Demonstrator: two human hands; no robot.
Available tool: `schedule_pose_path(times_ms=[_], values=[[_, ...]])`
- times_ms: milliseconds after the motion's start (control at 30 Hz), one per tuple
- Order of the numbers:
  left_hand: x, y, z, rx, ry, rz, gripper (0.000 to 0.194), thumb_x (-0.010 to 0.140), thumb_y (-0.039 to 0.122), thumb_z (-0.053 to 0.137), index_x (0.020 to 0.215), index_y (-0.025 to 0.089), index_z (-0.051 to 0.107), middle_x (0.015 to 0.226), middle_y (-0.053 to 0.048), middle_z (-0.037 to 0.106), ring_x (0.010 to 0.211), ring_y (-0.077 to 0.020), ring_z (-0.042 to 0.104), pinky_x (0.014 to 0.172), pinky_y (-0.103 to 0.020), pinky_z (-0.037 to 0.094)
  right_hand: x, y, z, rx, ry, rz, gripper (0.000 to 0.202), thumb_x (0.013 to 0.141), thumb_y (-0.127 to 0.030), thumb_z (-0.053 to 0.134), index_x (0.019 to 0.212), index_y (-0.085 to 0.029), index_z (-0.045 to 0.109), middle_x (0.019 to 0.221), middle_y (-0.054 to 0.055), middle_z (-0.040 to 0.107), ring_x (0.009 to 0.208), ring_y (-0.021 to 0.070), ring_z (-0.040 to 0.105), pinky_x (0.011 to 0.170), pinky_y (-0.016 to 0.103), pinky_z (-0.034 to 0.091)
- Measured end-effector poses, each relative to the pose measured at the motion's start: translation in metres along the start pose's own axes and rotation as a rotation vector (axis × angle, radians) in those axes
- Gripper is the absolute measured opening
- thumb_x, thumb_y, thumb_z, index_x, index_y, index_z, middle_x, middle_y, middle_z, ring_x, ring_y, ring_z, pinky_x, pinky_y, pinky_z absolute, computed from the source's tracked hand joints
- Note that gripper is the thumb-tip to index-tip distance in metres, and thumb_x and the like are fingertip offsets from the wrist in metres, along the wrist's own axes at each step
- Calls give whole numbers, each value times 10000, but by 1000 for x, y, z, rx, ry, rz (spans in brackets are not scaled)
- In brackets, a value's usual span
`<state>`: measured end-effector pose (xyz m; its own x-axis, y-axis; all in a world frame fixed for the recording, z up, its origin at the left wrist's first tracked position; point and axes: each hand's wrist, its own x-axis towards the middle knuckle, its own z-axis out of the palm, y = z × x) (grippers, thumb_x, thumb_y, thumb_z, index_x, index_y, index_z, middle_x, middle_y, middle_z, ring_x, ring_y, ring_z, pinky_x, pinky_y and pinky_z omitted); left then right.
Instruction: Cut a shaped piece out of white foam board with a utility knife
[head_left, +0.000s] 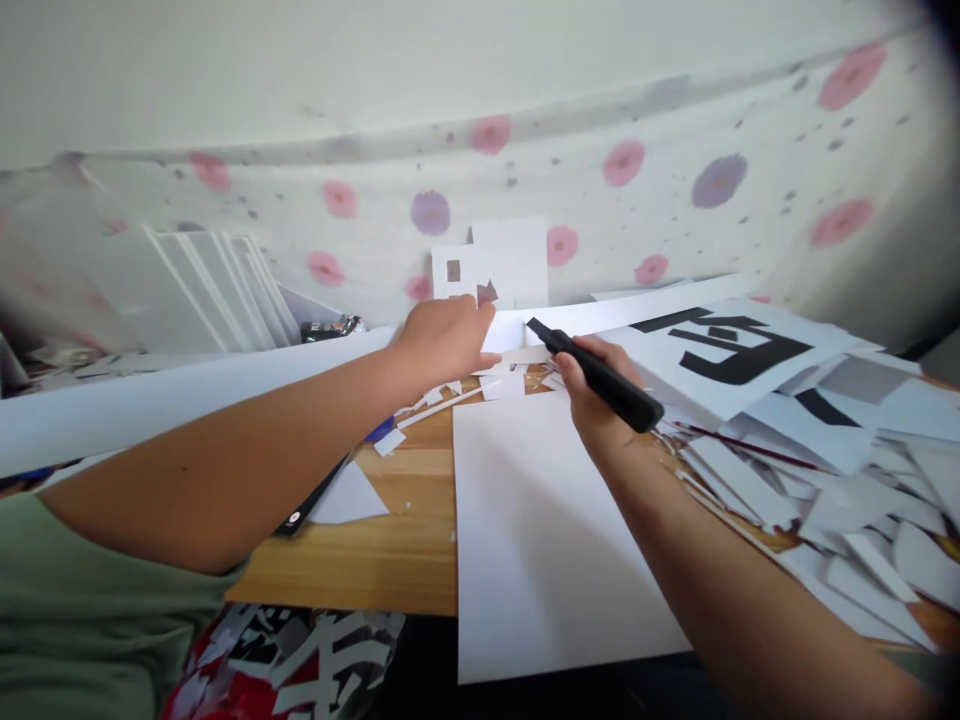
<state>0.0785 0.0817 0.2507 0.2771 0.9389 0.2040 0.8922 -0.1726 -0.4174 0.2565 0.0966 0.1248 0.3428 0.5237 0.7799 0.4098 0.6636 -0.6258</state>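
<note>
My right hand (600, 395) is closed around a black utility knife (611, 385), its dark tip pointing up and to the left. At the far side of the table, my left hand (446, 335) grips a long white strip (217, 385), fingers over it and thumb lower down; part of the grip is hidden. This strip stretches across nearly the whole width behind both arms. Beneath and between my hands, a large white sheet (540, 540) lies on the wooden table (375, 550) and overhangs its front edge. Small white offcuts (439, 400) lie near my left hand.
A white sheet with black shapes (731, 350) lies at the right, above a heap of white scraps (847, 510) and a dark red pencil (750, 447). White panels (217, 290) lean at the back left. Below the table edge is a red bag (251, 690) of scraps.
</note>
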Motion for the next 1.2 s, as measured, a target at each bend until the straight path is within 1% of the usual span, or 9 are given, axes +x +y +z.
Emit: schedule_pose_path(times_ms=[267, 433, 467, 533, 633, 800, 967, 1100, 1200], values=[[2, 7, 8, -8, -19, 2, 505, 826, 559, 566, 1169, 189, 553, 1047, -114, 654, 864, -277, 647, 636, -333, 454, -21, -4, -23, -57, -58, 49, 232, 787, -408, 694, 940, -234, 701, 900, 49, 746, 838, 246, 708, 795, 414, 570], [1, 5, 10, -2, 13, -11, 529, 844, 526, 553, 1247, 187, 502, 1095, -132, 635, 892, -290, 644, 636, -336, 445, -46, -1, -51, -63, -264, 128, 163, 781, -381, 700, 856, -237, 700, 771, 19, 728, 693, 207, 695, 678, 352, 584], [0, 5, 11, 1, 16, -9, 526, 841, 523, 561, 1245, 192, 502, 1089, -130, 636, 886, -289, 644, 638, -336, 442, -47, 2, -54, -72, -249, 133, 171, 789, -385, 695, 875, -237, 699, 790, 23, 727, 708, 210, 697, 683, 357, 586], [-4, 6, 12, 6, 21, 2, 514, 839, 517, 569, 1238, 199, 502, 1072, -123, 636, 872, -285, 645, 635, -333, 434, -41, 9, -58, -53, -134, 121, 215, 811, -399, 674, 945, -232, 688, 876, 46, 726, 781, 230, 704, 722, 393, 589], [-10, 10, 13, 18, 35, 12, 493, 859, 528, 546, 1218, 192, 506, 1030, -115, 633, 835, -284, 647, 592, -327, 413, -18, 17, -50, 42, -8, 74, 279, 839, -416, 647, 1047, -230, 653, 978, 71, 707, 873, 252, 703, 774, 443, 587], [-16, 17, 11, 45, 52, 14, 490, 875, 569, 525, 1174, 181, 518, 988, -104, 627, 798, -288, 647, 536, -322, 373, 13, 17, -21, 161, -24, 42, 276, 842, -419, 651, 1062, -253, 633, 1020, 62, 692, 927, 249, 696, 840, 467, 575], [-16, 18, 8, 56, 32, -1, 511, 879, 602, 508, 1175, 185, 521, 997, -107, 630, 786, -284, 648, 521, -321, 361, 15, 16, -4, 195, -59, 41, 256, 817, -402, 678, 1021, -253, 638, 977, 54, 710, 931, 257, 699, 848, 466, 569], [-16, 19, 8, 57, 20, -5, 499, 884, 604, 500, 1158, 187, 526, 1016, -112, 633, 802, -279, 653, 534, -320, 373, 14, 12, -7, 125, -108, 20, 234, 812, -382, 680, 1001, -249, 644, 933, 37, 730, 873, 239, 709, 829, 437, 568], [-16, 20, 8, 47, 23, -9, 479, 885, 590, 507, 1152, 193, 523, 1020, -106, 635, 809, -279, 657, 552, -323, 390, 13, 5, -11, 28, -87, -1, 235, 800, -386, 673, 981, -237, 654, 916, 43, 738, 858, 245, 709, 806, 423, 569]])
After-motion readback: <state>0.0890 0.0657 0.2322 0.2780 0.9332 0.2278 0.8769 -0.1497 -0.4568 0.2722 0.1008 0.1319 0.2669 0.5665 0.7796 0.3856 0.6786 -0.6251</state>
